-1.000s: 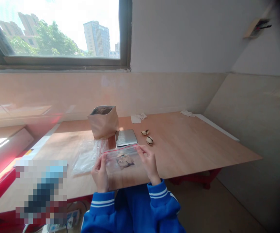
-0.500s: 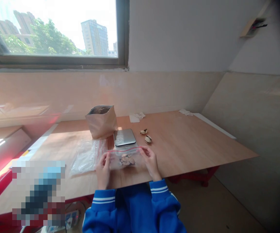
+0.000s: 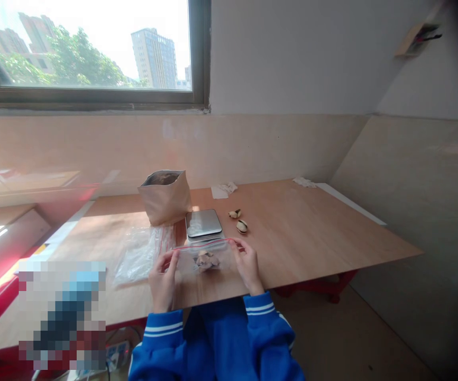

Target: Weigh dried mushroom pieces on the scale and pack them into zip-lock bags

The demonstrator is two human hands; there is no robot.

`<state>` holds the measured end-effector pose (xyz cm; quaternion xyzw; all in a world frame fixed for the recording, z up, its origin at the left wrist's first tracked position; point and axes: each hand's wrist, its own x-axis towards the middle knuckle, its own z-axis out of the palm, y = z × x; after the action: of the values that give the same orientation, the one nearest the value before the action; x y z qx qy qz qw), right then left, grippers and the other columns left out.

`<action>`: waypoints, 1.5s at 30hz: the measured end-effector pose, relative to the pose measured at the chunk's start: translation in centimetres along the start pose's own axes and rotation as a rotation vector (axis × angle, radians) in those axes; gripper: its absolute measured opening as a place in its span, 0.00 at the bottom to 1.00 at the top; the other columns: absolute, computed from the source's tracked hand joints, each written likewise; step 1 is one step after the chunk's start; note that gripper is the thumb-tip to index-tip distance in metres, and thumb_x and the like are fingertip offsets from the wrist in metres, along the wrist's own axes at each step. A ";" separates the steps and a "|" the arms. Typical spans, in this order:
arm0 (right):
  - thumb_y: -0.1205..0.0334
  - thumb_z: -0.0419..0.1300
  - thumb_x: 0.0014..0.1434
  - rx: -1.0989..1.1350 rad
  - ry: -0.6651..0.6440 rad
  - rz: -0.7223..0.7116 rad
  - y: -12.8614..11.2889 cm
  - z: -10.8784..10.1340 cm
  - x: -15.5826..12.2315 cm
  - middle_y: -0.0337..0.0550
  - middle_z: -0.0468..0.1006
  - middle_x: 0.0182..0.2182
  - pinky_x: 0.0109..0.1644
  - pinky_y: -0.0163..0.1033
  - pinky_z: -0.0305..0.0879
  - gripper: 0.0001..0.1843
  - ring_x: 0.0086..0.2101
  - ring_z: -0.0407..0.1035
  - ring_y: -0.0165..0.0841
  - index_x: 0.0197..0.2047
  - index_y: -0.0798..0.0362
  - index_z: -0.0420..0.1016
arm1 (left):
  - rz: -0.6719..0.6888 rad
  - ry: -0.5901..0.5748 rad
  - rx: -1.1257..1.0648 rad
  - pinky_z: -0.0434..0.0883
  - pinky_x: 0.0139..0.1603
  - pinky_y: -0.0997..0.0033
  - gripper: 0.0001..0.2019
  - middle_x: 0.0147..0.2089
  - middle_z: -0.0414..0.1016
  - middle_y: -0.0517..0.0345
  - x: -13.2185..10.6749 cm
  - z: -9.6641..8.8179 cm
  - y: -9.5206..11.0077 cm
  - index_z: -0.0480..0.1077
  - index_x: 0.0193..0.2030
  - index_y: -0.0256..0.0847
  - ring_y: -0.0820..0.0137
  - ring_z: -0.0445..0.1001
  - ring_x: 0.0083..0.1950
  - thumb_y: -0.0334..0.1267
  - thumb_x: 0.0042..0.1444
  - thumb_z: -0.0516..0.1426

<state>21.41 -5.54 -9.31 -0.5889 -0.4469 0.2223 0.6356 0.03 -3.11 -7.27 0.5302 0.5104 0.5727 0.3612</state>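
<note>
A clear zip bag with a red line along its top is stretched between my two hands near the table's front edge. Dried brownish pieces lie inside it. My left hand pinches the bag's upper left corner, and my right hand pinches the upper right one. Just beyond the bag sits a flat digital scale with a silver plate. A stack of clear zip bags lies left of my left hand. Behind it an opened brown paper pouch stands upright, partly filled with something dark.
Two pale shell-like pieces with dark edges, one nearer and one farther, lie right of the scale. White papers rest along the table's back edge by the wall. A blurred-out patch covers the lower left. A power strip is below the table.
My left hand has shifted slightly left along the bag's top edge. My right hand stays at its corner. The view has tilted very slightly.
</note>
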 end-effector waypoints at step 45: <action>0.48 0.60 0.54 0.454 -0.210 0.225 -0.1 1.8 -0.8 0.46 0.79 0.41 0.46 0.40 0.67 0.19 0.42 0.72 0.36 0.43 0.54 0.73 | 0.030 -0.215 -0.107 0.68 0.43 0.71 0.12 0.34 0.73 0.58 -0.1 0.9 0.0 0.72 0.35 0.38 0.69 0.71 0.39 0.46 0.52 0.59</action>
<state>19.48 -5.25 -9.69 -0.4511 -0.3808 0.4459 0.6728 0.88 -2.99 -7.36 0.5760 0.4294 0.5443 0.4332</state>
